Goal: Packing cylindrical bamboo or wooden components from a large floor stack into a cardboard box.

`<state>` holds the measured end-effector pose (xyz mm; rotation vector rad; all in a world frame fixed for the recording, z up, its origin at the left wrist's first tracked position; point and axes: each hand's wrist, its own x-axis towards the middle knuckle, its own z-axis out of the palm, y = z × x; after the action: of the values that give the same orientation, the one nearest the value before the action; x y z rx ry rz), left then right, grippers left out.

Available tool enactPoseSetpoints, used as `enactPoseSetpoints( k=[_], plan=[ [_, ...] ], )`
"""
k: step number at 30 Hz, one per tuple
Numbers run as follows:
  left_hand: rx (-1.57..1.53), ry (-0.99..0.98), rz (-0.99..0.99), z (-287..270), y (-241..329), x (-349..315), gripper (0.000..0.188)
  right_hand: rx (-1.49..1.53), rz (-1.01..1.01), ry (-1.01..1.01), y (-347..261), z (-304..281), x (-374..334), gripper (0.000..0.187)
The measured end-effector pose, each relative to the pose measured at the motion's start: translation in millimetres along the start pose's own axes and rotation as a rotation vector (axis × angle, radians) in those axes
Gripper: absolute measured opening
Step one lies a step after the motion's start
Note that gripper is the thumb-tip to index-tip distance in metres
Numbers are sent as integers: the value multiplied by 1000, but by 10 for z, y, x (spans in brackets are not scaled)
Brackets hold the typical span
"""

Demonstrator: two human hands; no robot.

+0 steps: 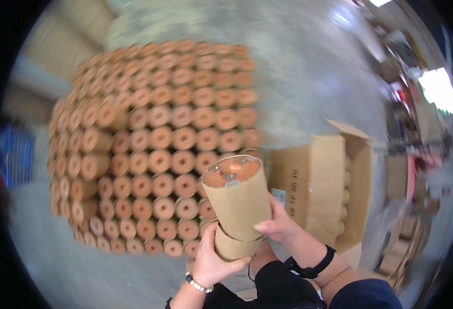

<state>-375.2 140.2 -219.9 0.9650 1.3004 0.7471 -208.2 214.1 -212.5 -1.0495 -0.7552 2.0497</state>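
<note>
Both hands hold a cardboard cylinder [241,208] in front of me, tilted so its upper end shows. That end is reddish-brown, with small shiny metal pieces on it. A dark seam runs round the lower part of the cylinder. My left hand [210,257], with a beaded bracelet at the wrist, is wrapped round the part below the seam. My right hand [280,224] grips the right side just above it, thumb across the front. Beyond and to the left, many similar cylinders [160,160] stand upright in close rows, their reddish ends up, each with a dark centre.
An open cardboard box [325,188] stands close on the right, with pale rounded items inside. A blue crate [15,154] sits at the far left. Large cartons [64,41] are at the back left. Cluttered shelves and goods [416,139] line the right side.
</note>
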Motion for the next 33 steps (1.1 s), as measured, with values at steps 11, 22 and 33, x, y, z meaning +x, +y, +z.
enactPoseSetpoints(
  k=[11, 22, 33],
  plan=[
    [112, -409, 1, 1798, 1074, 527, 88, 615, -246, 656, -455, -1532, -1324, 62],
    [105, -177, 284, 3519, 756, 1505, 52, 812, -457, 900, -800, -3217, -1140, 58],
    [38, -106, 469, 3910, 709, 2007, 34, 586, -99, 972, -759, -4428, -440, 70]
  ],
)
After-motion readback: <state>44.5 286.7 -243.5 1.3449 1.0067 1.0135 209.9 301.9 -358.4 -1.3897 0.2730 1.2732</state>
